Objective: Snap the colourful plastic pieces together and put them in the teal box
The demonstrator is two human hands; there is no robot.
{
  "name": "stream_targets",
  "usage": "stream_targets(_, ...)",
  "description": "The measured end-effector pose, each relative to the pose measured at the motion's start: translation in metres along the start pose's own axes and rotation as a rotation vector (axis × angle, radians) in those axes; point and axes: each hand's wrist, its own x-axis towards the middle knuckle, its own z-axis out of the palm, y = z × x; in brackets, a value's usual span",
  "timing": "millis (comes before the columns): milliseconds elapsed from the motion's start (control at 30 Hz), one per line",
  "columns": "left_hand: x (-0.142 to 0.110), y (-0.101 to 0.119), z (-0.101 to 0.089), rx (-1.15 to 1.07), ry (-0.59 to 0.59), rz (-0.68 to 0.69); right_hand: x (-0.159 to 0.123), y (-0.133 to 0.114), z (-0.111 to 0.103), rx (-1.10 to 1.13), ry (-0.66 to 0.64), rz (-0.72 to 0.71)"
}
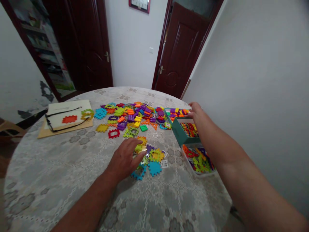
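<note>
My left hand [125,158] reaches over a small group of flat toothed plastic building pieces, thumb and fingers apart. By its fingertips lie a yellow piece [156,155], a blue piece [154,168] and a small white window-shaped piece [164,164]. A blue frame piece [138,173] sits just below the thumb. Stretched far forward, my right hand [196,110] is at the far box [167,113] of orange, purple and yellow pieces. Its fingers are partly hidden, and whether they grip anything cannot be made out.
A heap of mixed pieces [135,116] spreads across the table's middle. Right of it stand a green box [178,131] and a clear tub [200,174], both holding pieces. On the left, glasses with a cord [49,125] and a red piece [70,119] lie on a board [67,106].
</note>
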Motion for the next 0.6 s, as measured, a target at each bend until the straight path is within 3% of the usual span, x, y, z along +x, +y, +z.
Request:
stream_targets(133, -0.002, 0.004, -0.005, -0.005, -0.221, 0.08, -0.006, 0.002, -0.001, -0.023, 0.166, 0.148)
stream_targets(233, -0.005, 0.005, -0.006, 0.02, -0.354, 0.095, -0.038, -0.001, 0.002, -0.002, 0.08, 0.071)
stream_targets(333, -0.008, 0.004, -0.005, 0.06, -0.443, 0.075, -0.103, 0.004, -0.001, -0.118, -0.278, -0.1)
stream_targets(433, -0.009, 0.003, -0.003, 0.101, -0.48, 0.05, -0.193, 0.033, -0.013, -0.514, -0.615, -0.394)
stream_targets(500, -0.009, 0.001, -0.001, 0.112, -0.485, 0.049, -0.25, 0.067, -0.021, -0.746, -0.686, -0.581)
stream_targets(600, -0.011, -0.002, 0.004, 0.112, -0.457, 0.062, -0.305, 0.12, -0.025, -0.992, -0.634, -0.654)
